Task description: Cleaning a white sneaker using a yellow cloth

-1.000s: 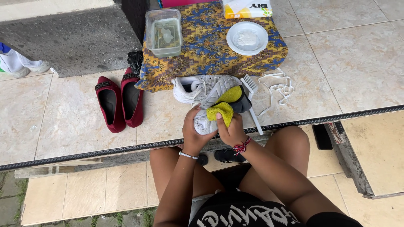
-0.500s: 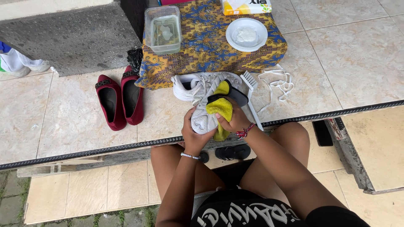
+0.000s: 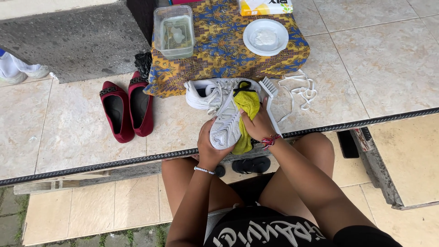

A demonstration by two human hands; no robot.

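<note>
My left hand (image 3: 208, 147) grips a white sneaker (image 3: 227, 121) from below, its sole turned up toward me. My right hand (image 3: 258, 126) presses a yellow cloth (image 3: 247, 107) against the sneaker's right side. A second white sneaker (image 3: 203, 91) lies on the tiles just behind, at the edge of the patterned cloth. A white brush (image 3: 270, 89) lies right of my right hand, and loose white laces (image 3: 299, 89) lie beyond it.
A patterned blue and yellow cloth (image 3: 224, 50) carries a clear plastic tub of water (image 3: 173, 32), a white plate (image 3: 265, 36) and a yellow box (image 3: 265, 5). A pair of dark red flat shoes (image 3: 125, 107) stands at left. Black sandals (image 3: 251, 165) lie below the step edge.
The sneaker has been turned so its sole faces up, and my right hand with the yellow cloth has shifted along its right side.
</note>
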